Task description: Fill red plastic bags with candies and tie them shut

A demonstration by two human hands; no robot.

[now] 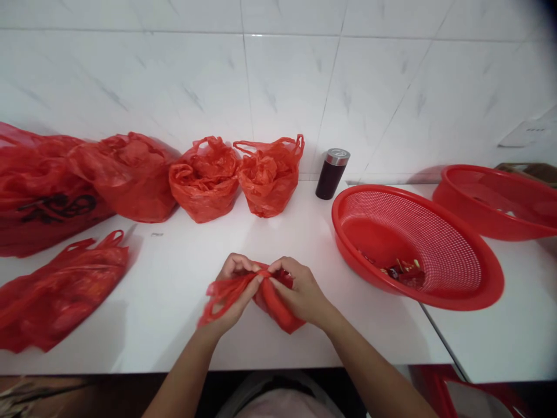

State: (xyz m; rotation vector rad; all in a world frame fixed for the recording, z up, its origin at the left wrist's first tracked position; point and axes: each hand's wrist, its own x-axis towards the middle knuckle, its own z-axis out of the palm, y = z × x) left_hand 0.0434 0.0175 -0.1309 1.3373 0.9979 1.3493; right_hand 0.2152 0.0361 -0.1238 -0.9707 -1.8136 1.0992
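Note:
A small red plastic bag (278,310) lies on the white counter (174,325) close to the front edge. My left hand (235,290) pinches the bag's handles, which trail off to the left. My right hand (300,290) grips the bag's bunched top from the right. Both hands meet over the bag with fingers closed on the plastic. What the bag contains is hidden.
Two open red bags (204,180) (270,174) stand by the tiled wall; bigger red bags (126,174) (52,290) lie to the left. A dark canister (331,173) stands near a red colander (470,284) with small wrapped bits. Another red basin (496,203) sits far right.

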